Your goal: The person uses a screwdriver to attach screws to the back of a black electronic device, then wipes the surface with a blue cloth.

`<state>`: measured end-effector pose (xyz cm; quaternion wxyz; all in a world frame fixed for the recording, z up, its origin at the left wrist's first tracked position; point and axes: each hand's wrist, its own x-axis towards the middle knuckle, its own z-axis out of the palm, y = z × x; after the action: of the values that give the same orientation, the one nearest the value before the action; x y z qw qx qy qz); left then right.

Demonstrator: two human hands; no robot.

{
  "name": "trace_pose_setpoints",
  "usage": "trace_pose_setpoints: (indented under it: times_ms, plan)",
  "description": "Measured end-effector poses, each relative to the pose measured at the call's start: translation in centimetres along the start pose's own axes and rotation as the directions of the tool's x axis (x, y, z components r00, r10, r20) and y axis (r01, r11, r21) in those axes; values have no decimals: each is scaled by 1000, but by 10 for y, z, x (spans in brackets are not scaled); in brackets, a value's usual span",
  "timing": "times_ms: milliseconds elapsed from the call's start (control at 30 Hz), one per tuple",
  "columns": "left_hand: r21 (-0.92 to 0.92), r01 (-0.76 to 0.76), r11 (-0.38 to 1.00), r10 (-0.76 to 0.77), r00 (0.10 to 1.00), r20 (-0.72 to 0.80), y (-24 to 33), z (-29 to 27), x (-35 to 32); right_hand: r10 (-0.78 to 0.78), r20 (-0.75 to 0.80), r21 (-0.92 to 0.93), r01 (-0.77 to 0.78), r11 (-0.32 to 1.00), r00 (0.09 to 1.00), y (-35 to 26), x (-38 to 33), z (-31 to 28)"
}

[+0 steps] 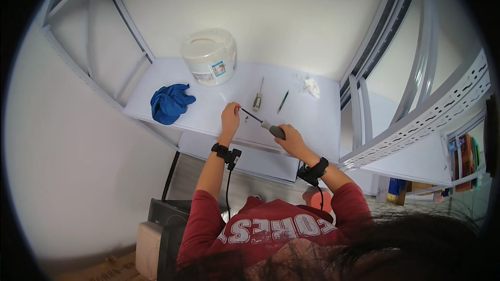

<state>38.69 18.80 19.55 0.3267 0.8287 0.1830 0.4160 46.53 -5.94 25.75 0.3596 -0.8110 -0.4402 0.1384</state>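
Got cloth (171, 105) nr L end of shelf (312, 125), w/ tub (209, 54) behind it & to R. Going R from tub: lying screwdriver (258, 102), then pen/pencil (283, 102), then tissue (311, 87), a bit farther back. Nearer front, got held screwdriver (271, 128) in R hand (292, 141), shaft angled back L, tip by L hand (229, 118). Also got small bits (246, 118) just R of L hand, in front of lying screwdriver.
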Motion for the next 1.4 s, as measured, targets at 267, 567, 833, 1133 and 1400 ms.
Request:
trace_pose_setpoints:
  times_ms: [267,567,833,1133,1400]
  plan:
    - [-68,118,991,-116,992,40,30,0,-10,-88,7,10,88,996,996,2,-22,-21]
    - [-190,290,938,-295,956,1,70,10,-51,-158,54,40,156,987,986,13,-63,-50]
    - [-169,299,939,-318,943,-99,117,12,-104,-204,116,77,196,978,972,29,-107,-66]
    - [-35,319,947,-317,914,-252,153,-16,-156,-357,166,185,327,927,919,25,-141,-63]
    - [83,468,880,-407,833,-376,180,-67,-215,-404,329,193,358,914,854,-13,-168,-41]
